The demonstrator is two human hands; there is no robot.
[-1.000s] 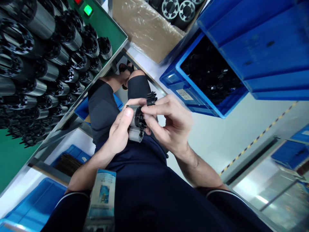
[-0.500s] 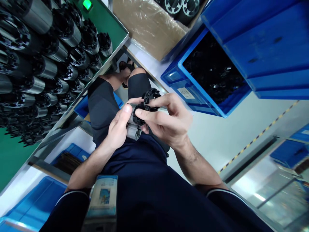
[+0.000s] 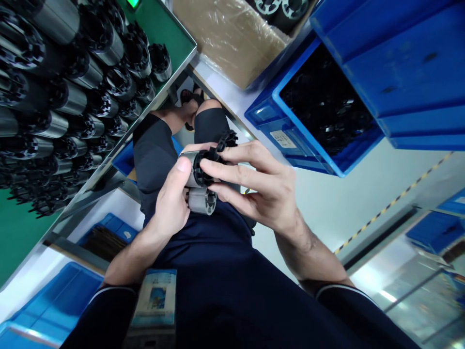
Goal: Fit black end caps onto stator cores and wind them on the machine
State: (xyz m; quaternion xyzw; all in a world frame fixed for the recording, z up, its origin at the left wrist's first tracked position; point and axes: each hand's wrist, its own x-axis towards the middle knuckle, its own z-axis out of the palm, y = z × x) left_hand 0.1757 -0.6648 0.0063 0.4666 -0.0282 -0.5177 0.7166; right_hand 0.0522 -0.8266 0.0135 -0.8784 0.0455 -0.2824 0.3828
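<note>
My left hand point(image 3: 170, 198) is wrapped round two silver metal cylinders, which look like motor stator cores. The upper metal cylinder point(image 3: 189, 175) has a black slotted plastic ring point(image 3: 198, 169) at its right end. Just below it lies the second metal cylinder point(image 3: 201, 201), with slots showing in its open end. My right hand point(image 3: 267, 182) reaches in from the right, its fingertips on the black ring at the cylinder's end. Another black toothed plastic ring point(image 3: 228, 139) is held at the fingers of that hand, partly hidden behind them.
On the green bench point(image 3: 178, 41) at left stand many metal cylinders with black toothed ends point(image 3: 119, 82). A blue bin point(image 3: 308, 145) of dark parts is at right, near a plastic-lined cardboard box point(image 3: 228, 43). Further blue bins point(image 3: 58, 300) sit at lower left.
My right hand has shifted slightly right and its fingers have spread more. The cylinders have turned a little, so more of the lower one shows. My left hand has moved slightly left.
</note>
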